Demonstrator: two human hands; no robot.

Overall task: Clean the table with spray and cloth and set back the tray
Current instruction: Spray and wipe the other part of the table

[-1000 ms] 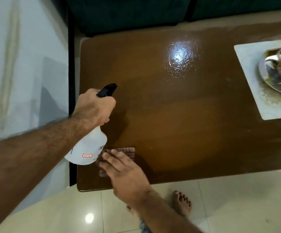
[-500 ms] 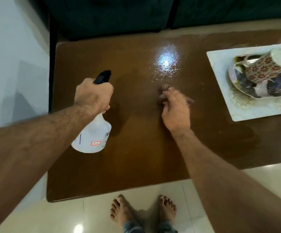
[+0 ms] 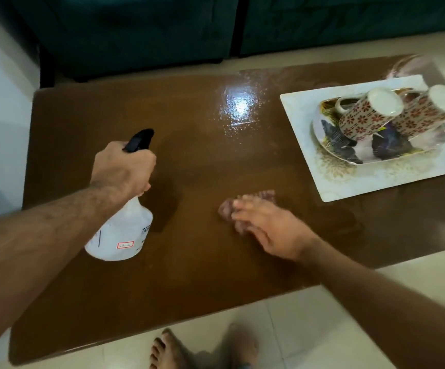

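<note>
My right hand (image 3: 272, 230) presses flat, fingers straight, on the cloth (image 3: 245, 209) at the table's (image 3: 189, 288) middle. My left hand (image 3: 122, 169) grips the spray bottle (image 3: 122, 235) upright; the tray (image 3: 370, 179) with cups sits far right

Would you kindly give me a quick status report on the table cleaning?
Left hand grips spray bottle. Right hand flat on cloth, mid-table. Tray with cups sits at right end.
</note>
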